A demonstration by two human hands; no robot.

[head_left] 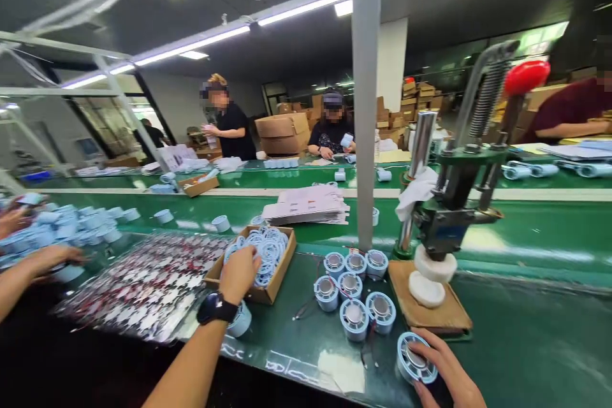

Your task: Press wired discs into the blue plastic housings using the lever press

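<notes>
My right hand [442,366] grips a round light-blue housing [415,357] with a silver disc in its centre, at the front edge of the bench. My left hand [240,273], with a dark watch on the wrist, reaches over a cardboard box [280,277] of light-blue rings [270,252]; its fingertips are hidden among them. Beside that wrist stands another blue housing [240,320]. Between my hands several blue housings with silver discs [354,315] stand grouped, thin wires trailing from them. Behind my right hand is a press with white round pads [427,289] on a brown board.
Silver parts with red wires [153,280] cover the bench at left. Blue housings [62,223] lie piled beyond, near another person's hands [55,258]. A grey post [366,108] rises behind the grouped housings. Stacked sheets [308,205] lie on the green belt; people sit and stand across it.
</notes>
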